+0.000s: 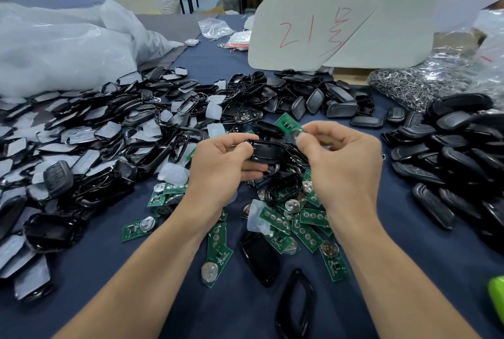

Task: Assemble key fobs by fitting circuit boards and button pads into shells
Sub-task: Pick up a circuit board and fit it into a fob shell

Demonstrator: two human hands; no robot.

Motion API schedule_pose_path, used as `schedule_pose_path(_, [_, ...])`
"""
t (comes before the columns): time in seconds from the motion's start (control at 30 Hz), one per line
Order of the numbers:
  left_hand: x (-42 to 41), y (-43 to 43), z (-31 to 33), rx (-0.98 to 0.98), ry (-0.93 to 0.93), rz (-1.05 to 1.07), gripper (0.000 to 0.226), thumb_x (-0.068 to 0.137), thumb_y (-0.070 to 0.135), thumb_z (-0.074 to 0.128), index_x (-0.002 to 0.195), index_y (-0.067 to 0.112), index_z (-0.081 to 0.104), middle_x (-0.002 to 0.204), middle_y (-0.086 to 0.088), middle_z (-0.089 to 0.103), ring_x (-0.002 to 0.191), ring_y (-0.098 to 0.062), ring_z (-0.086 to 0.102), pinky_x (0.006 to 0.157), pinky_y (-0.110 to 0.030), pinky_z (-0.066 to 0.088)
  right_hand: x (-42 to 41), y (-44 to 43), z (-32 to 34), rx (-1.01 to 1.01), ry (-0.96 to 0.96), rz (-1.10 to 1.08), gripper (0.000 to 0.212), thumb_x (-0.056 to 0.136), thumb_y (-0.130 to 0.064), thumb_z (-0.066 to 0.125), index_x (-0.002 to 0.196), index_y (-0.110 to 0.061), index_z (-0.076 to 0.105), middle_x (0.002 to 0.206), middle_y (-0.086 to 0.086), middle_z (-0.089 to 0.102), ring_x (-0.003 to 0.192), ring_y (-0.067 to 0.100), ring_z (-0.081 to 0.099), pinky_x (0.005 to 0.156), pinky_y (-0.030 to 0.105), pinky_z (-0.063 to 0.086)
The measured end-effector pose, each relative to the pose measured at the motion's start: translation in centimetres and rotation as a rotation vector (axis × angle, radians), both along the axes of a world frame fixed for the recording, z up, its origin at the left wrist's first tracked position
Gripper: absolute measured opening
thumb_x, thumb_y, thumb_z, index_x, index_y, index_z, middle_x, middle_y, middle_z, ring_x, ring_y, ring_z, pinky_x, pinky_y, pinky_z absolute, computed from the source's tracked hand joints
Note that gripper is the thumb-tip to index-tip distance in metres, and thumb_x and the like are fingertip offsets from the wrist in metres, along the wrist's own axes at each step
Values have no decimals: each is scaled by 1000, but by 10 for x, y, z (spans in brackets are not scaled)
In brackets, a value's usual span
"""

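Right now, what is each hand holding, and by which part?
Left hand grips a black shell by its left end; right hand pinches a green circuit board at its lower end.

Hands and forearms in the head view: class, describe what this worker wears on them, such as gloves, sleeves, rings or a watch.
Nothing is worn. The left hand and right hand are bare, with no gloves and no rings showing. The left forearm and right forearm are uncovered down to the frame's lower edge: no sleeves, watch, bracelet or wristband in view.
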State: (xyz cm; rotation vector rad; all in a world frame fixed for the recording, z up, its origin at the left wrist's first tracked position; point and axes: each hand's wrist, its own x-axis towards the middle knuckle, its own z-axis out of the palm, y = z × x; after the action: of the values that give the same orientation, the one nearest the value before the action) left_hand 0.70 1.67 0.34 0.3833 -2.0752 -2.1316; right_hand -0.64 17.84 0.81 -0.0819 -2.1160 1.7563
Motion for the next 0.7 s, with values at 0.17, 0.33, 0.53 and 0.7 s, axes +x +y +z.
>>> schedule_pose_path(0.17, [0, -1, -1, 6, 3, -3, 24, 102, 1, 58, 102, 13, 78, 85, -10, 81, 72, -29, 79, 60, -29, 63, 4, -3, 5, -80, 67, 18, 12, 83, -19, 74, 82, -31, 75, 59, -9, 68, 46, 15, 53, 45, 29, 43])
schedule_pose_path(0.33, [-1, 3, -1, 2, 16, -8, 23, 101, 1, 59, 101, 13, 79, 85, -10, 81, 72, -29, 79, 61, -30, 64, 3, -9, -2, 9, 20, 140, 10, 84, -17, 77, 82, -28, 76, 70, -8, 75, 59, 13, 68, 59, 35, 57])
schedule_pose_path(0.53, [0, 7, -6, 19, 17, -5, 24, 101, 1, 59, 92, 16, 75, 81, -8, 80, 72, -27, 79, 61, -27, 62, -3, -10, -7, 7, -16, 133, 16, 87, -15, 76, 94, -30, 76, 68, -9, 74, 57, 11, 68, 60, 34, 57])
schedule_pose_path(0.7, [2, 11, -9, 15, 35, 8, 25, 100, 1, 61, 91, 19, 76, 82, -4, 81, 74, -22, 80, 64, -24, 62, -1, -12, -8, 35, -24, 97, 9, 81, -23, 82, 75, -28, 77, 64, -13, 72, 56, 3, 64, 56, 21, 52])
